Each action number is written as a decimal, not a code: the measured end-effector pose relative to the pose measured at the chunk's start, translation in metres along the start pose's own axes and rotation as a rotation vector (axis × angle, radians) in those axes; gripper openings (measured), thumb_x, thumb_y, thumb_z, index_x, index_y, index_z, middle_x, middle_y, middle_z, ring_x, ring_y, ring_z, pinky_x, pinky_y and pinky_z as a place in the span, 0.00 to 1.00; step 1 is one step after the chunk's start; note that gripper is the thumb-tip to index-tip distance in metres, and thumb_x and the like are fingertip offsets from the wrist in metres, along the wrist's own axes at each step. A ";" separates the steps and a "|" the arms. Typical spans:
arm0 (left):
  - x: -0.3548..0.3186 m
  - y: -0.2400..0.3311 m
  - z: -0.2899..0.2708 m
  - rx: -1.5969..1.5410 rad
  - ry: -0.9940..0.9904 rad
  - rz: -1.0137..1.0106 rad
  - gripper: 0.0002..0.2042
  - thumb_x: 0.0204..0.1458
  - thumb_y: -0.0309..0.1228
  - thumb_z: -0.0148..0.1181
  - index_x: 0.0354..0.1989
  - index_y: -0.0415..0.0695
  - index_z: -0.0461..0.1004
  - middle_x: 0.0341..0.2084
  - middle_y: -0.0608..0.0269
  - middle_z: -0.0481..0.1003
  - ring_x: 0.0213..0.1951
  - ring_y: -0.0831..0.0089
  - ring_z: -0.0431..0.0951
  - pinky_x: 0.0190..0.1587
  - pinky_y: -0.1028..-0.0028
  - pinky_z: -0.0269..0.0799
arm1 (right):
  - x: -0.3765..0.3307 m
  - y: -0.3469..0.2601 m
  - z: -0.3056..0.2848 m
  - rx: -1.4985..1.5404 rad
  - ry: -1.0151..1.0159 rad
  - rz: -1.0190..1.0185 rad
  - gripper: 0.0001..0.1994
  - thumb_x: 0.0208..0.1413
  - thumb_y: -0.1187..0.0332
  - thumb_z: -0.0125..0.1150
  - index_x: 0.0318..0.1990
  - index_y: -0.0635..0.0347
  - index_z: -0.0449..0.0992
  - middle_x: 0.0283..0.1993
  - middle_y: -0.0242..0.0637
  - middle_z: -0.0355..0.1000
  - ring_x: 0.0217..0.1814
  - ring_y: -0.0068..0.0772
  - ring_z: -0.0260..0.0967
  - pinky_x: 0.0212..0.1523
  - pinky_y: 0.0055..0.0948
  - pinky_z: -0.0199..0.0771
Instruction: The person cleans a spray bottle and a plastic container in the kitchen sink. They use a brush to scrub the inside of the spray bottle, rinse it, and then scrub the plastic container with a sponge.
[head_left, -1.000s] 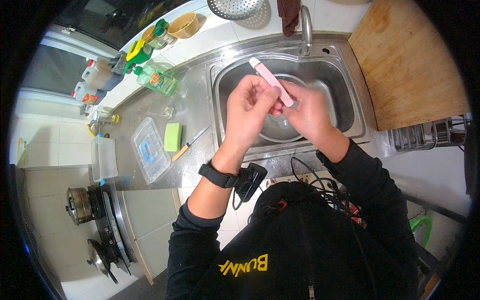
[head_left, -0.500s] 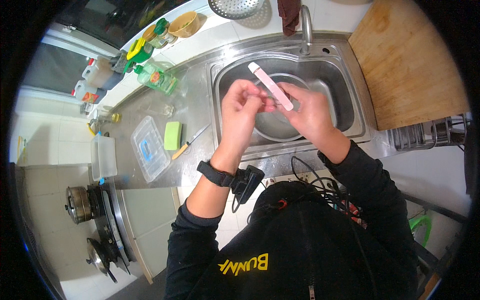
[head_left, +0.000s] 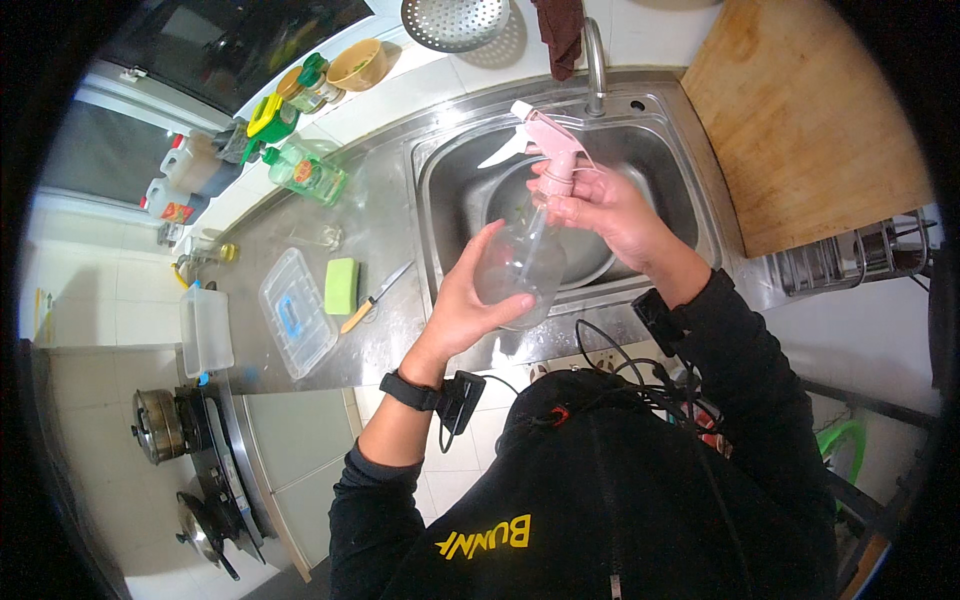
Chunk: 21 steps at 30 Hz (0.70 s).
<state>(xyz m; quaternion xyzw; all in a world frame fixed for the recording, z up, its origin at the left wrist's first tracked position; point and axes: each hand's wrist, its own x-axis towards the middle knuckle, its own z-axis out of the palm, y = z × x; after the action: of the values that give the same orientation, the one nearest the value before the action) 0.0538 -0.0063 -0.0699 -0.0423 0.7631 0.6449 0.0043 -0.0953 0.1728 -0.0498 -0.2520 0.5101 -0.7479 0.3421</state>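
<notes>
A spray bottle with a clear round body (head_left: 518, 270) and a pink trigger head (head_left: 553, 150) is tilted over the near part of the sink (head_left: 452, 205). My left hand (head_left: 468, 300) wraps round the clear body from the left, thumb on its near side. My right hand (head_left: 605, 212) grips the bottle at its neck, just below the pink head. A white trigger points to the left, and a thin tube shows inside the body. Behind the bottle, a round metal basin (head_left: 597, 250) stands in the sink, partly hidden by my hands.
On the counter left of the sink lie a knife (head_left: 372, 300), a green sponge (head_left: 341, 286) and a clear plastic lid (head_left: 297, 312). A green soap bottle (head_left: 305, 178) is further back. The faucet (head_left: 596, 70) rises behind the sink; a wooden board (head_left: 810, 130) leans at right.
The spray bottle has turned from a view of its pink head's top to a side view, showing its clear body. My left hand has come lower and now holds that body.
</notes>
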 end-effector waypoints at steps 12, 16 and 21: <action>-0.015 0.017 0.016 0.235 0.129 0.071 0.44 0.34 0.37 0.74 0.63 0.40 0.59 0.51 0.49 0.70 0.53 0.61 0.71 0.57 0.67 0.63 | 0.011 -0.022 0.005 -0.363 0.251 -0.078 0.18 0.61 0.59 0.55 0.50 0.64 0.70 0.40 0.34 0.72 0.41 0.22 0.71 0.41 0.23 0.73; -0.014 0.019 0.021 0.299 0.130 0.101 0.43 0.34 0.37 0.74 0.62 0.40 0.60 0.49 0.49 0.71 0.53 0.62 0.71 0.57 0.67 0.63 | 0.015 -0.030 0.006 -0.445 0.363 0.076 0.17 0.60 0.58 0.55 0.46 0.65 0.70 0.36 0.35 0.71 0.40 0.23 0.71 0.39 0.24 0.74; -0.014 0.024 0.009 0.121 0.072 -0.027 0.43 0.35 0.36 0.74 0.62 0.40 0.60 0.49 0.50 0.72 0.53 0.65 0.70 0.57 0.69 0.63 | 0.015 -0.032 -0.003 -0.079 0.124 0.018 0.18 0.60 0.58 0.55 0.48 0.66 0.68 0.37 0.36 0.72 0.44 0.27 0.73 0.42 0.25 0.75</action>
<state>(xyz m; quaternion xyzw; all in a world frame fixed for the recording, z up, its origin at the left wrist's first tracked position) 0.0661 0.0077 -0.0469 -0.0755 0.7997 0.5955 -0.0119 -0.1150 0.1707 -0.0207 -0.2141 0.5617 -0.7382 0.3063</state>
